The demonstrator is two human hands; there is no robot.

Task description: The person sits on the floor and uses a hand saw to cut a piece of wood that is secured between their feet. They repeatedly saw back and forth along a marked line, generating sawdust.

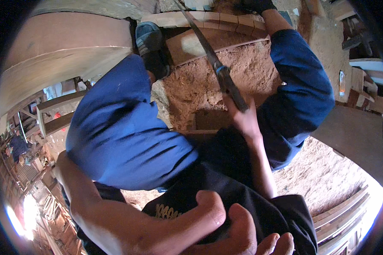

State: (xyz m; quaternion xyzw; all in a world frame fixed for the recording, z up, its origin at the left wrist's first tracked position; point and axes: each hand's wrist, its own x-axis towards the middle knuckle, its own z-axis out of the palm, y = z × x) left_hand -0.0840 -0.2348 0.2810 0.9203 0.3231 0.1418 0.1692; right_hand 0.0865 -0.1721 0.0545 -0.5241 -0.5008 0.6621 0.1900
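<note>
My right hand (pixel 244 121) is closed around the dark handle of a long, narrow, tapering tool (pixel 206 46) with a blue band near the handle. Whether it is a saw or another bladed tool cannot be made out. Its thin end points up and left, across a curved piece of wood (pixel 217 21) marked into segments. My left hand (pixel 238 225) hangs close in front of my black shirt, large in the view, fingers apart and loosely bent, holding nothing.
I sit with blue-trousered knees (pixel 123 123) spread. A sandal (pixel 151 40) rests by a brown panel (pixel 225 44) on the sandy floor. A large curved wooden piece (pixel 68 38) stands at left; a dark board (pixel 353 140) lies at right. Wood scraps (pixel 51 212) fill the lower left.
</note>
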